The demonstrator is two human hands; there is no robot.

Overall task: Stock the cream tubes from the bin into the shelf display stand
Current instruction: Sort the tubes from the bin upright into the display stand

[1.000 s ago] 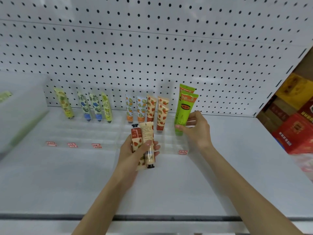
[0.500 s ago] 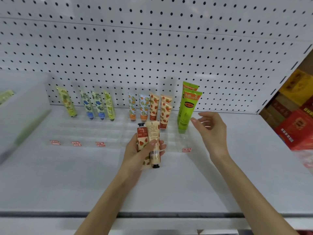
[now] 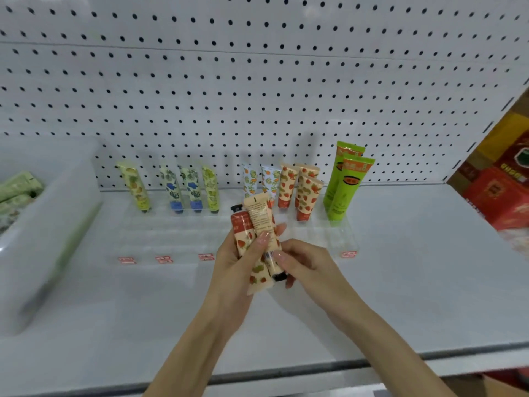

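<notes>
My left hand (image 3: 237, 262) grips a small bundle of strawberry-print cream tubes (image 3: 259, 224) above the shelf, in front of the clear display stand (image 3: 340, 239). My right hand (image 3: 303, 262) has come up against the bundle and pinches the lower end of one tube near its black cap (image 3: 279, 276). Upright along the stand's back row are several tubes: yellow-green and blue ones at the left, orange and strawberry ones (image 3: 305, 190) in the middle, two tall green tubes (image 3: 343, 187) at the right. The translucent bin (image 3: 43, 224) at the left holds green tubes (image 3: 17, 187).
A white pegboard (image 3: 257, 81) backs the white shelf (image 3: 415, 267). Red price labels (image 3: 163, 258) line the stand's front edge. Red and yellow cartons (image 3: 503, 179) stand beyond the shelf's right end. The shelf's front lip (image 3: 286, 368) runs below my forearms.
My right hand let go of the tall green tube in the stand, drew back to the left and now pinches a tube in the bundle. My left hand kept holding the bundle.
</notes>
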